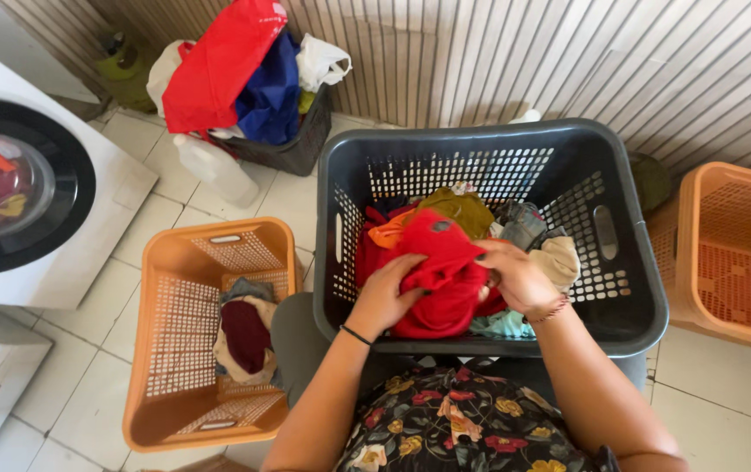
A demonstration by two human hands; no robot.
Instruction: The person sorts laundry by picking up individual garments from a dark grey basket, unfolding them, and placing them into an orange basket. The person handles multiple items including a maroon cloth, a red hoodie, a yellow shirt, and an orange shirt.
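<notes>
Left hand (384,297) and right hand (518,278) both clutch a soft, crumpled red garment (441,271) over the perforated grey plastic basket (629,288).

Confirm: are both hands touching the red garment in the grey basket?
Touching. The head view shows the left hand and right hand both gripping the red garment over the grey basket, fingers pressed into the cloth.

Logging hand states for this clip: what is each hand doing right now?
Left hand: closed on the red garment.
Right hand: gripping the same red garment, over the grey basket.
</notes>
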